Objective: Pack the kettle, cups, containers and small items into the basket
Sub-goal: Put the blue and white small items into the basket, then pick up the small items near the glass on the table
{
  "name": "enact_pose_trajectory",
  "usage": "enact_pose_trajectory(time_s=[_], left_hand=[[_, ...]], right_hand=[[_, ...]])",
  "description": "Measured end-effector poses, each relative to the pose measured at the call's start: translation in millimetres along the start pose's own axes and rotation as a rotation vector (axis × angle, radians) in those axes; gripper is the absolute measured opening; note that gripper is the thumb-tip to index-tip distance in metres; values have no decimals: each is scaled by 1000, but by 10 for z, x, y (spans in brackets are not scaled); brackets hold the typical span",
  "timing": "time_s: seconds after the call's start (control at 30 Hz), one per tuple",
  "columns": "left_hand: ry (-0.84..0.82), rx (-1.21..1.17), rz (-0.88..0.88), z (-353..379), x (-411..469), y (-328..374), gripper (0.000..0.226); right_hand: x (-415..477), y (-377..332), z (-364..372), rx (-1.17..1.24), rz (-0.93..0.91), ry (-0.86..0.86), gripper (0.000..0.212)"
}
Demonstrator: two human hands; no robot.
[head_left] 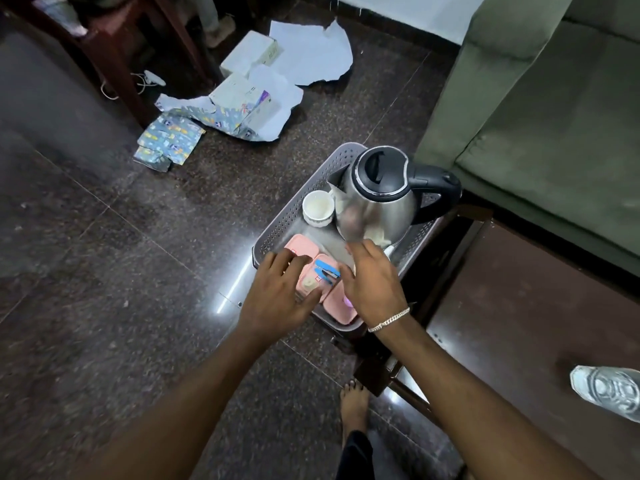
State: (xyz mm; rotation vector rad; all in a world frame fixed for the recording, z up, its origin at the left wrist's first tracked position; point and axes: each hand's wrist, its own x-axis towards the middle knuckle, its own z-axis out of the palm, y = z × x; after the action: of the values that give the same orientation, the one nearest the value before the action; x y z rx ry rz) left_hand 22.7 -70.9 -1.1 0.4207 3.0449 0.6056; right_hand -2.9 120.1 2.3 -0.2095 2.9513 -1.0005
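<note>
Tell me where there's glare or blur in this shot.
Head view: a bright glare streak on the floor left of the basket; the kettle mirrors blurred shapes; both hands, left and right, slightly motion-blurred; edges bend from the wide lens.

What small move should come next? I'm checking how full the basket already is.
Probably settle the blue item flat on the pink containers. Both hands, left and right, hover open over that near end of the basket, while the kettle and cup already sit at the far end.
</note>
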Motion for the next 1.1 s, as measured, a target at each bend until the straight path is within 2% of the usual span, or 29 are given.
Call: enact_pose_trajectory(time_s=[0.1, 0.23, 0.47, 0.8, 1.1], left_hand=[[-17, -31, 56, -28, 115, 199, 55], [-38, -51, 147, 63, 285, 615, 53], [-158, -70, 307, 496, 434, 1555, 53], [-310, -173, 521, 1493, 279, 3248, 60], [-493, -197, 697, 2384, -293, 4500, 53]], right_hand=[[-175, 176, -176, 44, 38, 52, 44], [-445, 517, -434, 16, 80, 68, 39], [-1126, 1271, -968, -17, 171, 115, 44], [-2486, 2550, -1709, -39, 384, 265, 57], [-3788, 3484, -1917, -71, 605, 365, 46]])
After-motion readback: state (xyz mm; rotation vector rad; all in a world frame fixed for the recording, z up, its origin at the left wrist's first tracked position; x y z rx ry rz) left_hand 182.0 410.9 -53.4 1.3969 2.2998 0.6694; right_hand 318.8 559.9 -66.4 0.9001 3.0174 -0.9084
